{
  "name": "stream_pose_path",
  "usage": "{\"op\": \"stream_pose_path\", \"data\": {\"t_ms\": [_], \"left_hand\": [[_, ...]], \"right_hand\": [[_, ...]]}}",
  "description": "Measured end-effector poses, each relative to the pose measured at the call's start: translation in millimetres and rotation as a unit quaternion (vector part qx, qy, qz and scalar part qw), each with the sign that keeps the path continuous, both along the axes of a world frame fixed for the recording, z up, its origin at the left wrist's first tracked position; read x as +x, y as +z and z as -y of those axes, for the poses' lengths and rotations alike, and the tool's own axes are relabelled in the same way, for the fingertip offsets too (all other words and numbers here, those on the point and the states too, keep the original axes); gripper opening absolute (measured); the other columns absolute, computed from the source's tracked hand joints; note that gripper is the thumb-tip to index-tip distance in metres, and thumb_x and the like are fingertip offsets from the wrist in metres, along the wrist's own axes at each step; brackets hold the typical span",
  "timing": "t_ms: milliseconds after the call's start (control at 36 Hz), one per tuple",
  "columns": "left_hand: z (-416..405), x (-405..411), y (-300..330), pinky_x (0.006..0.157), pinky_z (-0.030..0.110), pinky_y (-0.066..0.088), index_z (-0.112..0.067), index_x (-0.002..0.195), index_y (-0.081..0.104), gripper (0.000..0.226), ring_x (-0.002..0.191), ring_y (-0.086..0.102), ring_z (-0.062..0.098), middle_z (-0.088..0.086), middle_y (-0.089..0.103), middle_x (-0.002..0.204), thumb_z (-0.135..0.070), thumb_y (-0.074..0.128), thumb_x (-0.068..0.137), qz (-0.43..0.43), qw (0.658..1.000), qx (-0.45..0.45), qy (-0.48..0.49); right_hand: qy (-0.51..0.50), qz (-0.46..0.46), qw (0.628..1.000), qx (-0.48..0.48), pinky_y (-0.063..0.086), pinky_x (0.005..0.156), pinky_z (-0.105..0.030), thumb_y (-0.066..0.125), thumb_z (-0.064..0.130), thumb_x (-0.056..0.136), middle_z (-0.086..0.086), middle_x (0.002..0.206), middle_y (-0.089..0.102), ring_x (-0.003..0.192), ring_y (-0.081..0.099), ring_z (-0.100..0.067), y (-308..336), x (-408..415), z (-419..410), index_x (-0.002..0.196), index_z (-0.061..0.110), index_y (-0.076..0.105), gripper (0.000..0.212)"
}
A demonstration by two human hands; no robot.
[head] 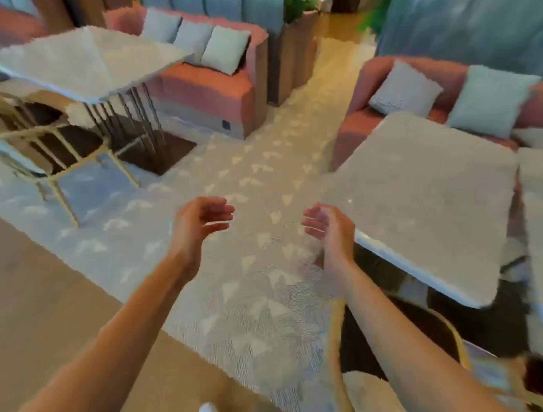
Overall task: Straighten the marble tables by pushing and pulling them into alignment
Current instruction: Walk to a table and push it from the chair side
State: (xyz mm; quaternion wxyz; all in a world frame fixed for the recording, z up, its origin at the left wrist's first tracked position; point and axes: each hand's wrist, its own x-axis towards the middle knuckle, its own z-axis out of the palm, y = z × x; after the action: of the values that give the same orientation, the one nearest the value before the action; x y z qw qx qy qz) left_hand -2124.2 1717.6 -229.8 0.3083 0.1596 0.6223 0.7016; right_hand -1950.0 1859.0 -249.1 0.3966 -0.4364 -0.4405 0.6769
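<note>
A pale marble table point(426, 194) stands at the right, its near-left corner close to my right hand point(328, 230). That hand is held in the air just left of the table's edge, fingers apart and curled, holding nothing. My left hand point(198, 221) hovers over the aisle carpet, also open with curled fingers and nothing in it. A second marble table point(540, 217) adjoins the first at the far right, partly cut off. Another marble table point(83, 57) on thin metal legs stands at the upper left. The frame is blurred.
Pink sofas with pale cushions point(207, 78) point(424, 88) sit behind the tables. A gold-framed chair point(48, 152) stands at the left table, another chair point(444, 344) by my right arm. A patterned carpet aisle point(265, 174) runs between. A planter point(297, 51) stands at the back.
</note>
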Motion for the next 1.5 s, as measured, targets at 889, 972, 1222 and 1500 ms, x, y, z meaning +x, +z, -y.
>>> {"op": "stream_pose_path", "data": {"t_ms": [889, 972, 1222, 1500], "left_hand": [[-647.2, -131.5, -70.0, 0.079, 0.032, 0.057, -0.013, 0.088, 0.075, 0.021, 0.092, 0.071, 0.026, 0.009, 0.075, 0.097, -0.026, 0.059, 0.09, -0.164, 0.753, -0.148, -0.619], [-680.8, -100.9, -92.2, 0.062, 0.019, 0.052, -0.02, 0.097, 0.072, 0.017, 0.089, 0.067, 0.02, 0.007, 0.07, 0.1, -0.024, 0.056, 0.095, -0.194, 0.707, -0.118, -0.67], [-706.7, -54.4, -184.9, 0.115, 0.029, 0.023, -0.013, 0.129, 0.059, 0.035, 0.143, 0.032, 0.018, 0.002, 0.037, 0.153, -0.017, 0.057, 0.095, -0.4, 0.353, 0.016, -0.846], [-708.6, -25.1, -267.5, 0.117, 0.04, 0.014, -0.012, 0.149, 0.04, 0.053, 0.147, 0.03, 0.027, 0.007, 0.03, 0.162, -0.035, 0.045, 0.101, -0.584, 0.168, 0.199, -0.769]], "right_hand": [[-0.527, 0.132, 0.826, -0.15, 0.054, 0.071, -0.029, 0.056, 0.022, 0.092, -0.007, 0.091, 0.074, 0.081, 0.067, -0.019, -99.1, -125.5, -350.8, 0.092, 0.012, 0.07, 0.018], [-0.56, 0.187, 0.788, -0.173, 0.048, 0.07, -0.033, 0.055, 0.019, 0.093, -0.004, 0.081, 0.066, 0.079, 0.059, -0.02, -116.2, -133.7, -354.3, 0.093, 0.004, 0.068, 0.02], [-0.439, 0.498, 0.683, -0.304, 0.031, 0.109, -0.042, 0.054, 0.03, 0.092, -0.011, 0.145, 0.043, 0.134, 0.038, -0.03, -194.4, -190.6, -337.0, 0.134, 0.009, 0.051, 0.047], [-0.538, 0.567, 0.534, -0.323, 0.016, 0.119, -0.048, 0.047, 0.034, 0.089, -0.016, 0.149, 0.038, 0.141, 0.03, -0.033, -259.9, -207.2, -353.1, 0.136, 0.0, 0.041, 0.058]]}}
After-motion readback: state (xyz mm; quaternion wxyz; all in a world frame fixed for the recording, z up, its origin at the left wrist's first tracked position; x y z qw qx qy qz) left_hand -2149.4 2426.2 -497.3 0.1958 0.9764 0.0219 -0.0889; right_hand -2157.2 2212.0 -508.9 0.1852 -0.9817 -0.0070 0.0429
